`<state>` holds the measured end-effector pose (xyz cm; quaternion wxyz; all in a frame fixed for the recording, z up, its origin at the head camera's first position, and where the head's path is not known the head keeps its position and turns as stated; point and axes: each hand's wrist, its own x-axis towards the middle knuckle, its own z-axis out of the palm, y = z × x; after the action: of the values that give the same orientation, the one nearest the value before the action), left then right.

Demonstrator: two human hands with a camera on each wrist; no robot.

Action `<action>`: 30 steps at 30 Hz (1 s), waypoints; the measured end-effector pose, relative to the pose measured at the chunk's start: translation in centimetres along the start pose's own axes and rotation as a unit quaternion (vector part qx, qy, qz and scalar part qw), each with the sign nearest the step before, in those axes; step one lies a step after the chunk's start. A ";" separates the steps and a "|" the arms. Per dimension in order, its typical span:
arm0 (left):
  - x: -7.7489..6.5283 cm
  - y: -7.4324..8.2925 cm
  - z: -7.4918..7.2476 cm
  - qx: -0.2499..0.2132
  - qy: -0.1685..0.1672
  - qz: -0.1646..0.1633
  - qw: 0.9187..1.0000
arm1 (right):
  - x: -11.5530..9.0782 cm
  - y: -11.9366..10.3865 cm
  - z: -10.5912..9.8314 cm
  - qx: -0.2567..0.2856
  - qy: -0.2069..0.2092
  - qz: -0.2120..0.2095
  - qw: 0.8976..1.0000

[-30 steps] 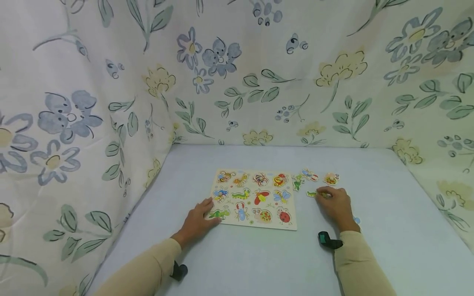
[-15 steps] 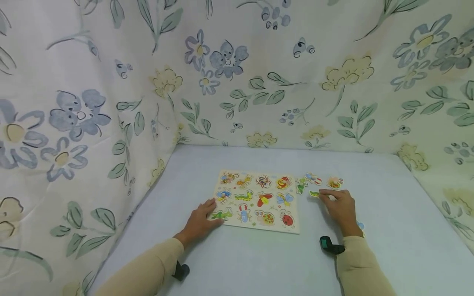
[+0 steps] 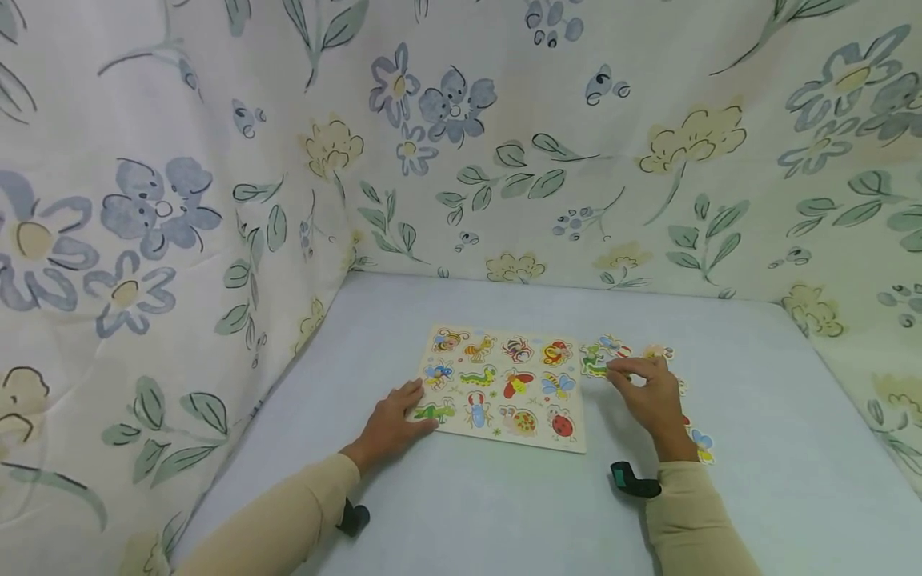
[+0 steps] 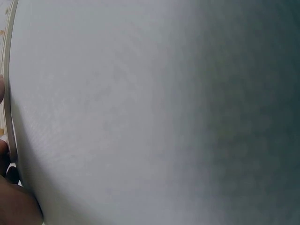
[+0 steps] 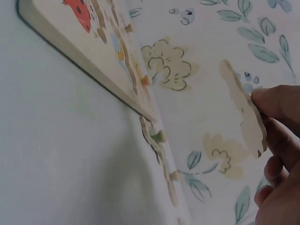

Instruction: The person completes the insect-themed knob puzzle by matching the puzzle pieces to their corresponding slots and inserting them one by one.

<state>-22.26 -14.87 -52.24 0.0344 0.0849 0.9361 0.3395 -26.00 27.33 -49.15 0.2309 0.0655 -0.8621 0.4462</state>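
Observation:
My right hand (image 3: 651, 396) pinches a wooden caterpillar puzzle piece (image 5: 243, 110) between thumb and fingertips. In the right wrist view the piece is off the table, its plain wooden underside showing. The insect puzzle board (image 3: 500, 448) lies flat in the middle of the table, with pictures of insects in rows. My left hand (image 3: 392, 424) rests at the board's near left corner, thumb along the front edge and fingers at the left edge. Only parts of that hand (image 4: 18, 204) show in the left wrist view, beside the board's edge (image 4: 6, 93).
Loose pieces lie right of the board: a grasshopper (image 3: 591, 354), a blue stag beetle (image 3: 612, 344) and a snail (image 3: 657, 351). A blue-winged insect piece (image 3: 702, 446) is near my right wrist. Floral cloth (image 3: 461, 160) hangs behind and beside the white table (image 3: 475, 512).
My right hand has picked up the caterpillar piece and moved it slightly left, towards the board. Pieces behind the wrist have come into sight. The left hand stays at the corner.

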 end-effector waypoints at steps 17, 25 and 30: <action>0.1 -0.5 0.1 0.003 -0.004 -0.001 1.000 | 1.1 -4.1 4.3 0.073 -0.042 -0.107 0.991; 0.1 -0.3 -0.1 0.003 -0.002 0.005 1.000 | 1.6 -5.5 6.9 0.096 -0.068 -0.118 0.986; 0.0 -0.3 -0.1 -0.002 -0.008 -0.007 1.000 | 1.9 -6.2 9.0 0.106 -0.099 -0.113 0.983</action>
<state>-22.31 -15.13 -52.36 0.0441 0.0809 0.9358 0.3402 -28.74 16.62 -48.12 0.1849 0.2307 -0.8156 0.4973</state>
